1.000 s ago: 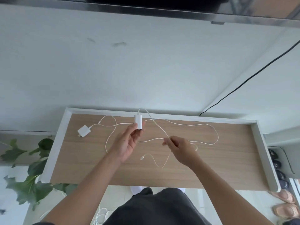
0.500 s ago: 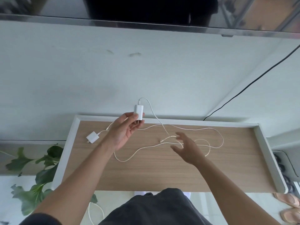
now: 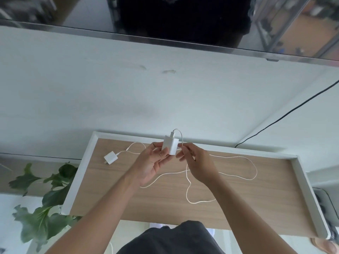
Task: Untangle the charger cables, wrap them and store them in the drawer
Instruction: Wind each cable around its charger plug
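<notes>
An open drawer with a wood-grain floor and white walls lies below me. My left hand holds a white charger plug above the drawer's back wall. Its white cable arcs out of the top of the plug, passes through the pinched fingers of my right hand just right of the plug, and falls in loose loops on the drawer floor. A second white charger plug lies on the drawer floor at the left, its thin cable running right behind my left hand.
A white countertop stretches behind the drawer up to a dark mirror-like panel. A black cord crosses the counter at the right. A green leafy plant stands left of the drawer. Slippers show on the floor at the lower right.
My right hand, open over the cables half a second ago, has moved up to the plug and pinched the cable beside it. The left hand has kept hold of the plug.
</notes>
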{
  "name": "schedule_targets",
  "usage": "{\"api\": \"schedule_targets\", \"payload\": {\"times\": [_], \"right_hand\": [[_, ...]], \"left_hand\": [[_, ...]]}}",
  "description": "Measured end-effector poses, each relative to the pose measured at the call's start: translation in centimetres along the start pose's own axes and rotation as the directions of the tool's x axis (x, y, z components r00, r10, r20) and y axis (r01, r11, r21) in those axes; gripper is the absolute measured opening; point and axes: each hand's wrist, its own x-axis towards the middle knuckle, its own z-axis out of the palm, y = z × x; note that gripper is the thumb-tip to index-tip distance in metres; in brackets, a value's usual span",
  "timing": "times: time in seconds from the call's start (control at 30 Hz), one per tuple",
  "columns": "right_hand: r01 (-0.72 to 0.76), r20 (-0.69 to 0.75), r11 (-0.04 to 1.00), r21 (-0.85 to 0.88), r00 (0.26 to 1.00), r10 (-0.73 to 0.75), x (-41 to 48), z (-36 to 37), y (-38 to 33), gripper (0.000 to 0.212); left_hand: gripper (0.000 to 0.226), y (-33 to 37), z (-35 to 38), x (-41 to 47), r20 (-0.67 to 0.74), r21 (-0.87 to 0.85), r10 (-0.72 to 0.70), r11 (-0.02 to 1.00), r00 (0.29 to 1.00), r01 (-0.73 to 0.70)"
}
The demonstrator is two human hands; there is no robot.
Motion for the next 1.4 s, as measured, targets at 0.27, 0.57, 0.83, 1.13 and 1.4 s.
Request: {"api": "schedule_targets", "payload": {"times": [0.27, 0.57, 0.83, 1.13, 1.4], "right_hand": [[0.117, 0.074, 0.96, -0.253, 0.992, -0.102, -1.7, 1.1, 0.9, 0.026], [0.273, 0.368, 0.939, -0.209, 0.912, -0.183, -1.5, 1.4, 1.3, 0.027], [0.19, 0.301, 0.972, -0.141, 0.943, -0.141, -1.9, 1.2, 1.2, 0.022], [0.118, 0.259, 0.983, -0.138, 0.963, -0.079, -2.7, -1.3, 1.1, 0.025], [0.108, 0.313, 0.985, -0.132, 0.948, -0.062, -3.0, -4.9, 1.0, 0.01]], "left_hand": [[0.042, -1.2, -0.4, -0.3, -0.013, 0.042, -0.079, 0.996, 0.997, 0.08], [0.041, -0.4, -2.1, -2.0, -0.064, 0.185, -0.094, 0.977, 0.994, 0.104], [0.048, -1.1, -1.5, -1.5, -0.113, 0.27, 0.029, 0.963, 0.993, 0.002], [0.049, -1.5, -0.8, -1.8, -0.137, 0.242, 0.098, 0.968, 0.986, -0.063], [0.043, -1.4, -0.7, -2.2, -0.111, 0.722, 0.266, 0.684, 0.958, -0.106]]}}
